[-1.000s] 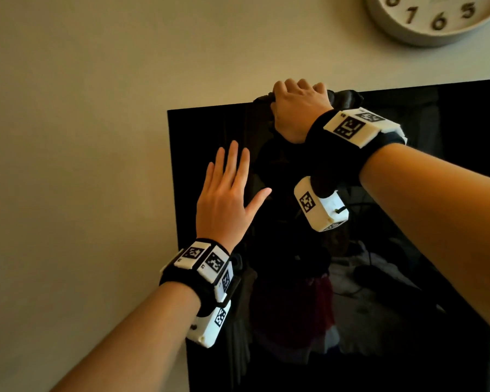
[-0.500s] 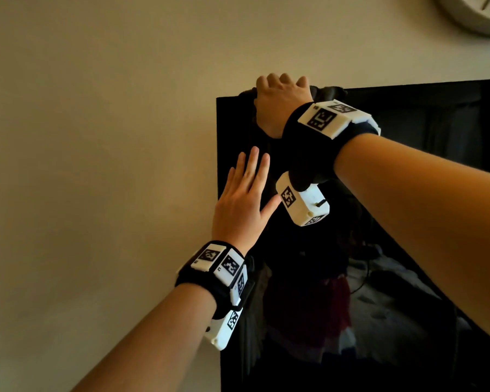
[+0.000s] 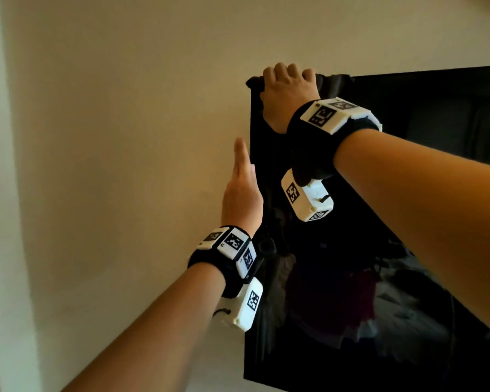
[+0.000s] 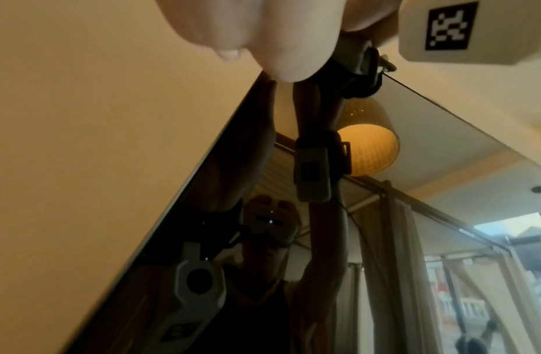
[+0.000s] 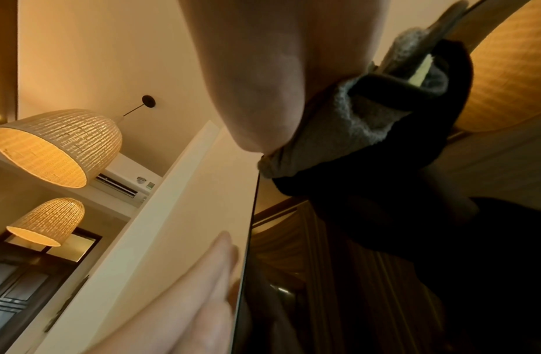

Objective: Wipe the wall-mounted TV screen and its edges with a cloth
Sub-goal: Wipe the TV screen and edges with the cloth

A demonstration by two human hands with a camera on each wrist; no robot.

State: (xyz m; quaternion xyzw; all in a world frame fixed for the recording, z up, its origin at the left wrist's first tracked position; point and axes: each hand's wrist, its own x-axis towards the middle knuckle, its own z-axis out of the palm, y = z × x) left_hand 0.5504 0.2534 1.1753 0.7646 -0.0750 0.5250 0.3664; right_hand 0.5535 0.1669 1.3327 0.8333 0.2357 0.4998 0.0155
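At the top left corner of the wall-mounted TV (image 3: 408, 193), the right hand (image 3: 286, 94) is curled over the upper edge, clamped on a dark grey cloth (image 3: 333, 80) that is draped over that corner. In the right wrist view the cloth (image 5: 347, 134) bunches under the palm, folded over the thin edge of the screen. The left hand (image 3: 242, 193) is lower, fingers straight and together, held edge-on against the left side of the TV where the black frame meets the cream wall (image 3: 125, 137); it holds nothing. The two hands are apart, the right above the left. Both wrists carry black bands with white marker blocks. The glossy screen (image 4: 384, 239) reflects the raised arms, curtains and a lit woven pendant lamp. Two such lamps (image 5: 56, 146) and a wall air conditioner (image 5: 123, 182) show in the right wrist view.
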